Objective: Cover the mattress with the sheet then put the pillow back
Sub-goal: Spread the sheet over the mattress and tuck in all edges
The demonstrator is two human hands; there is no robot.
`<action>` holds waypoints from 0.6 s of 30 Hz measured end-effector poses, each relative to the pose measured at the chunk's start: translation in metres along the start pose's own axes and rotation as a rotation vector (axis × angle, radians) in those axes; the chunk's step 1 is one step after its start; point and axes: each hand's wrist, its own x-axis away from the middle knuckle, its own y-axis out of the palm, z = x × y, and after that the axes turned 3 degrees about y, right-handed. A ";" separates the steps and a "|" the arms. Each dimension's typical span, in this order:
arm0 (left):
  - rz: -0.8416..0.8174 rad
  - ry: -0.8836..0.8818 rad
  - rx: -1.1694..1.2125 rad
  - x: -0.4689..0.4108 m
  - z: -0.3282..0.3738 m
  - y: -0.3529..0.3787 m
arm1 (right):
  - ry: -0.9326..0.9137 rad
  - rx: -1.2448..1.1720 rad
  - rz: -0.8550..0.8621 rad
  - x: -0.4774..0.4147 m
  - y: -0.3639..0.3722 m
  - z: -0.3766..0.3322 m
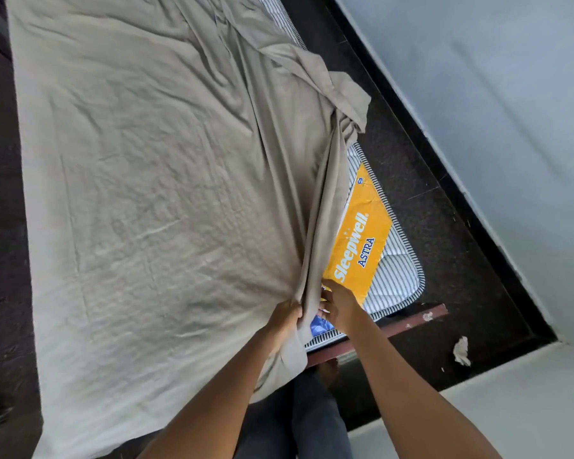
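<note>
While the grey-green sheet point(153, 180) lies spread over most of the mattress point(398, 270), its edge is gathered into a long raised fold that runs right along the yellow label point(358, 233), leaving the label and the striped ticking around it uncovered. Beyond the far end of the label, the same edge is heaped in loose folds that spill off the mattress side onto the dark floor point(444, 226).

At the near end of the label the left hand point(287, 318) grips the fold, its fingers point(297, 314) curled round the bunched cloth on the side away from the label. The right hand point(342, 308) lies over the label's near corner, just beside the left hand, with its fingers pointing at the fold. Whether they pinch the cloth or only touch it cannot be told, as the fold hides their tips.

Just past the label's near end, a reddish-brown bed rail point(415, 318) shows below the mattress corner. Further from the label, a crumpled pale scrap point(462, 351) lies on the floor close to the light wall point(494, 94).
</note>
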 end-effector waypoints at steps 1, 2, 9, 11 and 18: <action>0.019 -0.002 -0.019 0.000 0.003 -0.001 | -0.016 0.016 0.028 -0.001 -0.001 -0.001; 0.041 -0.003 -0.055 -0.005 0.002 -0.003 | -0.038 0.017 0.060 -0.003 -0.003 -0.002; -0.050 0.102 -0.349 -0.010 -0.010 -0.009 | -0.121 -0.185 0.194 -0.001 -0.041 -0.006; -0.042 0.185 -0.338 -0.012 -0.011 -0.007 | -0.131 -0.215 0.286 -0.001 -0.053 -0.006; 0.076 0.302 -0.185 -0.016 0.029 0.028 | -0.093 -0.021 0.143 0.023 -0.065 -0.021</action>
